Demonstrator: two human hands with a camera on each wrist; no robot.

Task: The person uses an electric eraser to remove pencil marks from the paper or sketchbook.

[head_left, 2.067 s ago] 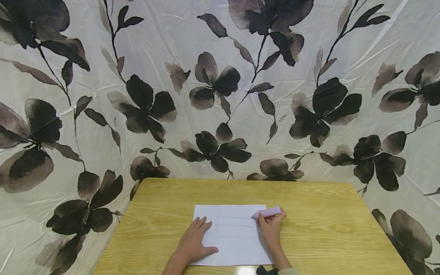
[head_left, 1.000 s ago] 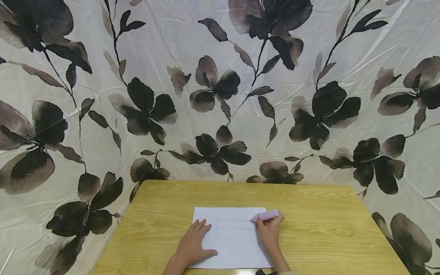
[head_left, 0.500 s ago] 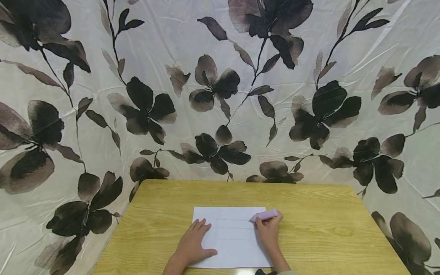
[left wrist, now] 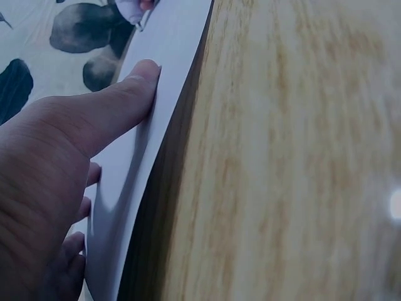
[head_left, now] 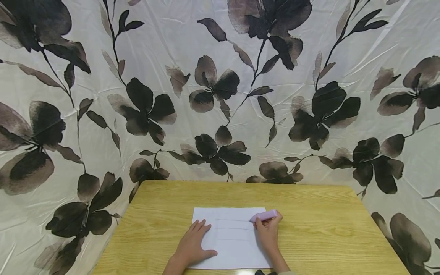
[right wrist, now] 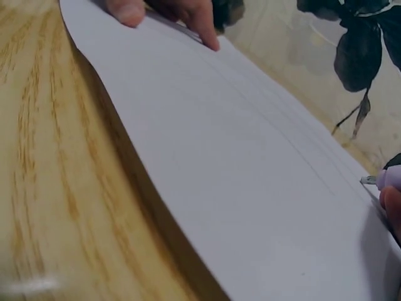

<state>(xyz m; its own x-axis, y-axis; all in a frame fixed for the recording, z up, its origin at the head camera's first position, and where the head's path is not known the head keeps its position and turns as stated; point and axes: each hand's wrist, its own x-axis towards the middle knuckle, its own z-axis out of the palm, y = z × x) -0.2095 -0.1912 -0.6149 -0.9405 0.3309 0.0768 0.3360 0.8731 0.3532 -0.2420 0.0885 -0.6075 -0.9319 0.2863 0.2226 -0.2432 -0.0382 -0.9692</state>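
Note:
A white sheet of paper [head_left: 233, 252] lies on the table, with several thin grey lines drawn across it. My left hand [head_left: 193, 244] rests on the sheet's left side, fingers straight and thumb spread out; in the left wrist view its thumb [left wrist: 119, 106] lies on the paper near the edge. At the sheet's right side, my right hand [head_left: 269, 233] pinches a chunky lilac pen [head_left: 265, 215]. The pen's narrow metal tip [right wrist: 368, 180] is at the paper, near the right end of the top line. Most of the right hand is out of the right wrist view.
The yellow wood-grain table [head_left: 319, 225] extends around the sheet on all sides. Behind it hangs a pale cloth [head_left: 192, 38] with dark flower prints. A dark object [head_left: 262, 272] shows at my right wrist, at the bottom edge.
The right hand and pen have shifted very slightly left. The left hand has stayed in place on the paper. Table and sheet sit slightly lower in the head view.

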